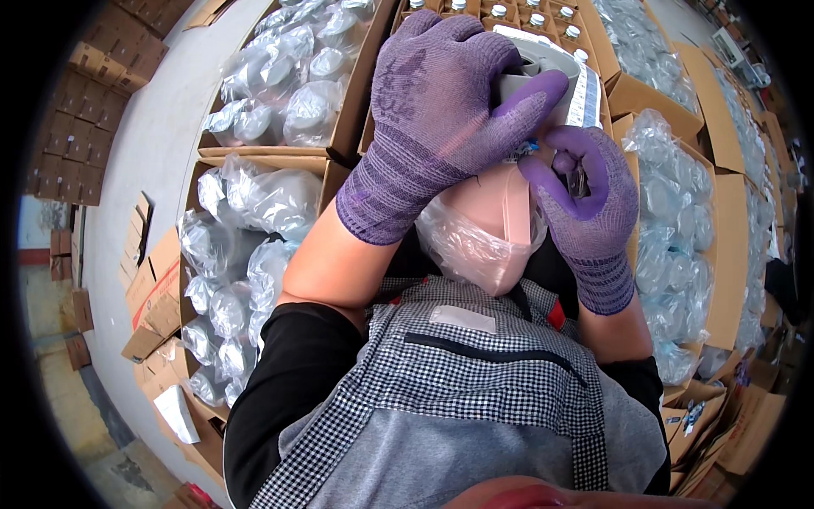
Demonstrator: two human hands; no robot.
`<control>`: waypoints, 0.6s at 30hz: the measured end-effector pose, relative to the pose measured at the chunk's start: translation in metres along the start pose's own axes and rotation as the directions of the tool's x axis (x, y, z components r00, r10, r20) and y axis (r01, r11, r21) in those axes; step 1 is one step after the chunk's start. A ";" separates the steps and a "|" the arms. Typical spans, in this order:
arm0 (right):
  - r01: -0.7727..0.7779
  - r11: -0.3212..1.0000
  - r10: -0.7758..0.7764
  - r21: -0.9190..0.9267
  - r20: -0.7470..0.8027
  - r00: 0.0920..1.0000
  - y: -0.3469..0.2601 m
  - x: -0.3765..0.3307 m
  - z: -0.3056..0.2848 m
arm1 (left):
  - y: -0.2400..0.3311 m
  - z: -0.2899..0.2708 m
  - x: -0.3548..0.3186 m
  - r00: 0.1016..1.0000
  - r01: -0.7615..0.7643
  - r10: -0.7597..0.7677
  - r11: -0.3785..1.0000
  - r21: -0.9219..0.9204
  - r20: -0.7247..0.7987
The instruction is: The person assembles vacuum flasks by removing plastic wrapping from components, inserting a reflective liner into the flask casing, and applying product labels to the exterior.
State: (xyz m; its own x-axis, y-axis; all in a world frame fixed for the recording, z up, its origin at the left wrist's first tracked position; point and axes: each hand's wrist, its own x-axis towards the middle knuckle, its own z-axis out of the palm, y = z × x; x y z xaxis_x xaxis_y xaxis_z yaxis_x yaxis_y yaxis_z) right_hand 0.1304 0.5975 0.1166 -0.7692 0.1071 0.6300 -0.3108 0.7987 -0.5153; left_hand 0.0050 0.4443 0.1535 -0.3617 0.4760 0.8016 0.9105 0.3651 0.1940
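Checked apron below, pink container just above it between two gloved hands.
Carton of bagged things at left; left hand gripping a grey part, other fingertips hidden; the container's base in a clear bag, its top covered; right hand curled toward its thumb, whether pinching anything I cannot tell; far-right cartons blur off.

Purple-gloved, a person's left hand arches with its back upward, fingers bent forward, thumb stretched to the right; the right hand curls its fingers toward its thumb. Both forearms, partly bare, reach forward, elbows bent.
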 end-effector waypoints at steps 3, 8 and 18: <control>0.052 0.999 -0.053 -0.013 -0.046 0.998 -0.004 0.002 0.003 | -0.001 -0.001 -0.001 1.000 -0.006 0.005 1.000 -0.006 -0.021; 0.009 0.994 -0.009 -0.105 -0.001 1.000 -0.017 0.008 0.002 | 0.001 -0.005 -0.002 1.000 0.026 -0.027 0.999 -0.019 -0.007; 0.098 0.995 -0.098 -0.022 -0.021 0.995 -0.002 -0.001 0.011 | 0.005 -0.017 0.003 0.998 -0.054 0.049 0.992 -0.110 -0.049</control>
State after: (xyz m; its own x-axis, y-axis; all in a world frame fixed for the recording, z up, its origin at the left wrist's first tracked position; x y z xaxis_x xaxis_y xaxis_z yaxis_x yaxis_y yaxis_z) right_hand 0.1259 0.5896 0.1104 -0.7232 0.0406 0.6894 -0.3718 0.8183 -0.4382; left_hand 0.0118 0.4343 0.1663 -0.3067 0.4537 0.8367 0.9452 0.2487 0.2116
